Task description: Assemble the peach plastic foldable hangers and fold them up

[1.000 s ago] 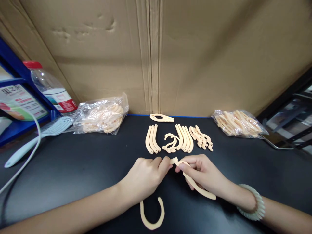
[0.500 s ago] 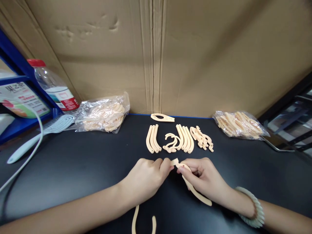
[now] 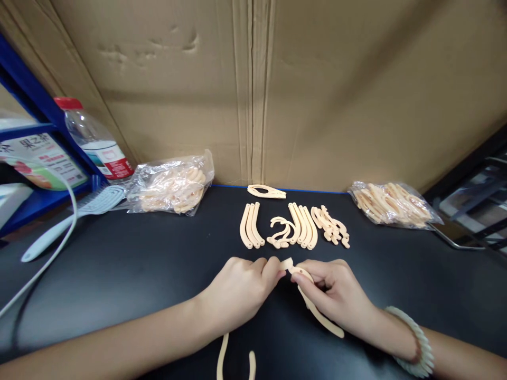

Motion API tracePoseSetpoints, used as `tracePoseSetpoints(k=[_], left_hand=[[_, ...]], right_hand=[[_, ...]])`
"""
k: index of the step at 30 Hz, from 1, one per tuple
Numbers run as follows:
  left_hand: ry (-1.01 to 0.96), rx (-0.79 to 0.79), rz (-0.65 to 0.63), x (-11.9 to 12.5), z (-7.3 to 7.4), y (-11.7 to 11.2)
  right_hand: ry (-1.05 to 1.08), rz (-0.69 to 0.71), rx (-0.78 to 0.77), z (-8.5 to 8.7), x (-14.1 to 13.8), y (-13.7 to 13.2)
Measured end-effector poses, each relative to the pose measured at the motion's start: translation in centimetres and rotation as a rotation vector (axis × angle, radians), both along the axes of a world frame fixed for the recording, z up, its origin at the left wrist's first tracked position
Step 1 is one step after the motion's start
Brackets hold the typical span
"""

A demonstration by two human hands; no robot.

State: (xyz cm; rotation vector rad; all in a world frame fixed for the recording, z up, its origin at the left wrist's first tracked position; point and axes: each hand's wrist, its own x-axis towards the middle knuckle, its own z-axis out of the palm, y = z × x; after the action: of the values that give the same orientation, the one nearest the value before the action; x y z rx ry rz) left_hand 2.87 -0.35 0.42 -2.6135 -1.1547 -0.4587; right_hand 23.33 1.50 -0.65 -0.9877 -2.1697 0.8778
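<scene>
Both fists are closed around beige plastic pieces of a folding clothes hanger, close together over the dark tabletop. My left hand (image 3: 245, 285) grips a piece whose short flat end pokes out past the thumb; the rest is hidden in the fist. Beneath that hand a thin curved hook (image 3: 222, 356) shows, cut off by the bottom edge. With thumb and fingers my right hand (image 3: 336, 290) pinches a hanger arm (image 3: 322, 319) that has a hole near its upper end and slants down to the right. The two ends meet or nearly meet between my hands.
Beyond my hands lie curved arms in a left row (image 3: 249, 226) and a right row (image 3: 304, 227), loose hooks (image 3: 282, 232), small connectors (image 3: 330, 227) and a folded hanger (image 3: 266, 191). Bagged parts lie left (image 3: 174, 184) and right (image 3: 396, 205). A brush (image 3: 75, 219), cable and bottle (image 3: 99, 142) are left.
The view has shifted slightly, so everything sits a little further right. The right-hand arm piece appears to have turned slightly; both hands keep their grips.
</scene>
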Motion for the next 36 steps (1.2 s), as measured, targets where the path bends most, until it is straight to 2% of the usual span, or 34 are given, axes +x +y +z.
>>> tracePoseSetpoints(k=[10,30,34,36], left_hand=[[-0.017,-0.032,-0.031,-0.03,0.2,-0.05],[-0.034,-0.042,-0.039,0.07,0.39,-0.35],[-0.104,-0.209,0.066,0.06,0.59,-0.2],[-0.174,-0.305,0.135,0.02,0.78,-0.14]], right_hand=[[0.004,-0.001,0.13,0.45,-0.19,-0.28],[0.025,-0.036,0.342,0.02,-0.14,-0.82],[-0.009,0.027,0.443,-0.23,0.09,-0.9],[0.016,0.023,0.43,0.0,0.29,-0.66]])
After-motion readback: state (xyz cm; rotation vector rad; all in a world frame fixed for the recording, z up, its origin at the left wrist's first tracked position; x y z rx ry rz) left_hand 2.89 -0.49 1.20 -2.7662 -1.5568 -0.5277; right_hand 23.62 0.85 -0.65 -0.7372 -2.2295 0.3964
